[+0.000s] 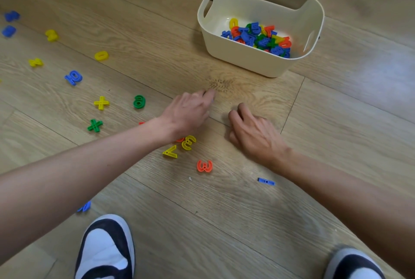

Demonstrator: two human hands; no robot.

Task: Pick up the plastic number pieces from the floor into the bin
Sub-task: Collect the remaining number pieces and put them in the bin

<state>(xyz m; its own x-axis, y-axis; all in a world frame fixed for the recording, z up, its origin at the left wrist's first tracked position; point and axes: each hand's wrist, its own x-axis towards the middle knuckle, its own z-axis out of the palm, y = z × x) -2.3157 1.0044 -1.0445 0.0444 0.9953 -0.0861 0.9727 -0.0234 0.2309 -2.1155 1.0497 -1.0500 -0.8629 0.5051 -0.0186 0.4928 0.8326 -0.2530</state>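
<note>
Cream bin: 1 | hands: 2 | floor pieces: about 15

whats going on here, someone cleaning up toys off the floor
Yes. A person crouches over a wood floor, gathering plastic number pieces into a cream bin that already holds a colourful pile. Both the left hand and right hand are down near the floor with fingers curled; whether either holds a piece cannot be seen. Many remain, such as an orange 3 and a green plus.
</note>
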